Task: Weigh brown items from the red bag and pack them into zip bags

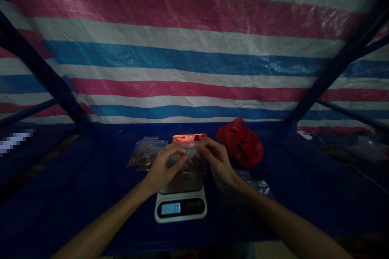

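Observation:
Between my two hands a clear zip bag (pixel 193 164) with dark brown contents hangs above the digital scale (pixel 181 196). My left hand (pixel 166 166) pinches the bag's upper left side. At its upper right corner, the fingers of my right hand (pixel 218 160) are closed on it. The scale's lit display reads about 2.0, and its metal plate is partly covered by the bag. Just behind the bag lies a shiny orange-red packet (pixel 186 138). What exactly the brown contents are, I cannot make out.
Several filled zip bags (pixel 146 154) lie in a pile left of the scale. A crumpled red plastic bag (pixel 240 143) sits at the back right. Clear plastic bags (pixel 263 188) lie under my right forearm. Blue metal posts (pixel 322 77) and striped sheeting (pixel 194 44) bound the blue table (pixel 100 178).

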Available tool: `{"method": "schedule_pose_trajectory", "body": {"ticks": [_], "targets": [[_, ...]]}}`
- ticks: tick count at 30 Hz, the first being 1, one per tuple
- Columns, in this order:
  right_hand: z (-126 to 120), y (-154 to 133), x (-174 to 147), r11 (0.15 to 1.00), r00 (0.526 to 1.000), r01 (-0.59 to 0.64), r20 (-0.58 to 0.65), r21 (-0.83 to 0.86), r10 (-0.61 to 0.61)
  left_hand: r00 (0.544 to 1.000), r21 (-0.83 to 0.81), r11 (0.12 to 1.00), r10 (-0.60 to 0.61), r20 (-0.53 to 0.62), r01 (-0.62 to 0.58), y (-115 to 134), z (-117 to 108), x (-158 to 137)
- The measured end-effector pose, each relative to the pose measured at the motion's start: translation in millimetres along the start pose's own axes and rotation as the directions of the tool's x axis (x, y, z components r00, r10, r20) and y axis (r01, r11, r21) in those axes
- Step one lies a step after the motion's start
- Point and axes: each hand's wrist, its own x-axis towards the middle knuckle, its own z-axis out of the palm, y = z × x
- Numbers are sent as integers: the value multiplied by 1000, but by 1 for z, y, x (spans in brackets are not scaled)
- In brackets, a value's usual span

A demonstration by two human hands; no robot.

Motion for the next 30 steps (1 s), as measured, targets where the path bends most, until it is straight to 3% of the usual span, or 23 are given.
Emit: {"method": "schedule_pose_trajectory", "body": {"ticks": [6, 15, 25, 30], "targets": [[2, 3, -4, 993, 989, -111, 104, 39, 106, 996, -71, 994, -90, -24, 88, -2, -1, -3], [1, 13, -9, 947, 953, -283, 154, 154, 260, 981, -224, 959, -189, -38, 176, -5, -3, -4], [1, 13, -14, 925, 937, -344, 118, 161, 328, 976, -294, 932, -215, 27, 213, 1, -8, -8], [3, 9, -15, 939, 943, -324, 122, 116, 310, 979, -215, 955, -204, 18, 204, 0, -9, -9]]}}
